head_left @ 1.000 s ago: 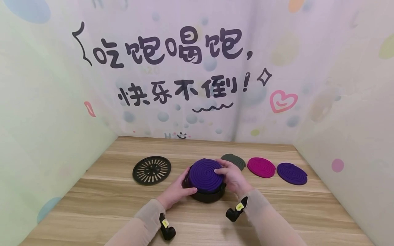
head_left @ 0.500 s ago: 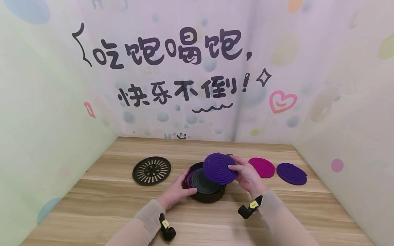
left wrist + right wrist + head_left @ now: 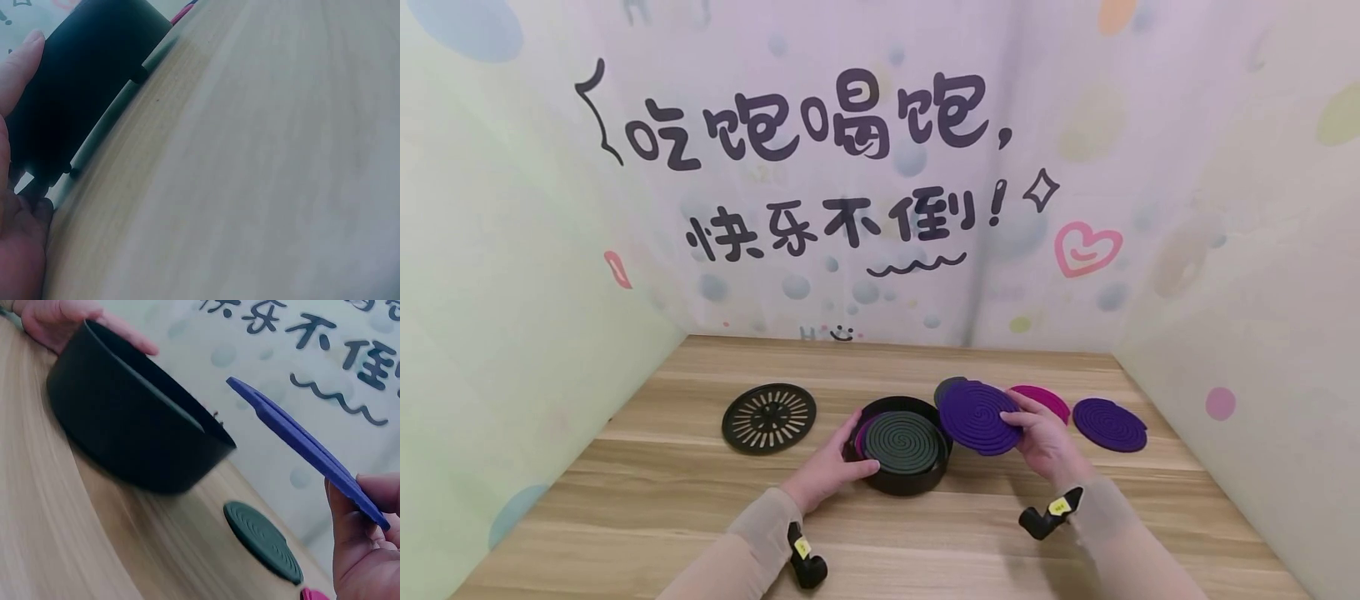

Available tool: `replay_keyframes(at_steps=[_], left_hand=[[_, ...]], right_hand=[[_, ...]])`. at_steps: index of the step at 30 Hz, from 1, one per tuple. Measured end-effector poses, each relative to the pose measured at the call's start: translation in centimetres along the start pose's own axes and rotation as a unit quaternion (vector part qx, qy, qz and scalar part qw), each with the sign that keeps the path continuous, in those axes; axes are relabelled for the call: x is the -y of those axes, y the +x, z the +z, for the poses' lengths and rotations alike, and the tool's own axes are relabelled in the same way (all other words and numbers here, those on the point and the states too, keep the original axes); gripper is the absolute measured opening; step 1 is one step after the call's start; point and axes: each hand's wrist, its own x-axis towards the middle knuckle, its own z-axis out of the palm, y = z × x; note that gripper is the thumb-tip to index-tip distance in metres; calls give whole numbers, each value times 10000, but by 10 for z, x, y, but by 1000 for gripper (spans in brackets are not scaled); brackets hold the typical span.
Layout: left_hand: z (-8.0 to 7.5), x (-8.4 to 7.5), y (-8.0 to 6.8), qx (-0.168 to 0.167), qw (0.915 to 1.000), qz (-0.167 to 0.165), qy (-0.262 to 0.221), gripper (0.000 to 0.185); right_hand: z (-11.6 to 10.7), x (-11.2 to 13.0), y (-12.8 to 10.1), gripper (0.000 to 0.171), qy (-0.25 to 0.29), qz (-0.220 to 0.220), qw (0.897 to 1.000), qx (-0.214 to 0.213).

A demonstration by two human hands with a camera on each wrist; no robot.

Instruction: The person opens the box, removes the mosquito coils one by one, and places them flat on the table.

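A purple spiral mosquito coil (image 3: 976,417) is pinched at its right edge by my right hand (image 3: 1047,446). It is raised and tilted just right of a round black coil box (image 3: 908,485). Seen edge-on in the right wrist view, the purple coil (image 3: 306,447) looks slightly stepped in thickness. My left hand (image 3: 823,468) holds the box at its left side, thumb near the front rim. The left wrist view shows the box's dark wall (image 3: 87,81) against that hand. Inside the open box lies a dark green coil (image 3: 901,442), with a magenta edge (image 3: 861,437) showing beside it.
A slotted black lid (image 3: 769,418) lies to the left. On the right are a magenta coil (image 3: 1043,400), partly behind my right hand, and another purple coil (image 3: 1110,425). A dark green coil (image 3: 262,540) lies behind the lifted one. Fabric walls enclose the wooden table (image 3: 880,550).
My right hand has lifted the purple coil off the box and carried it to the right, uncovering the dark green coil inside. My left hand has stayed on the box.
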Motion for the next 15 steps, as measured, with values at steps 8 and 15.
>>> replay_keyframes(at_steps=[8, 15], left_hand=[[0, -1, 0, -26, 10000, -9, -3, 96], [1, -1, 0, -43, 10000, 12, 71, 96]], right_hand=[[-26, 1, -7, 49, 18, 115, 9996, -260], [-38, -8, -6, 68, -355, 139, 9987, -340]])
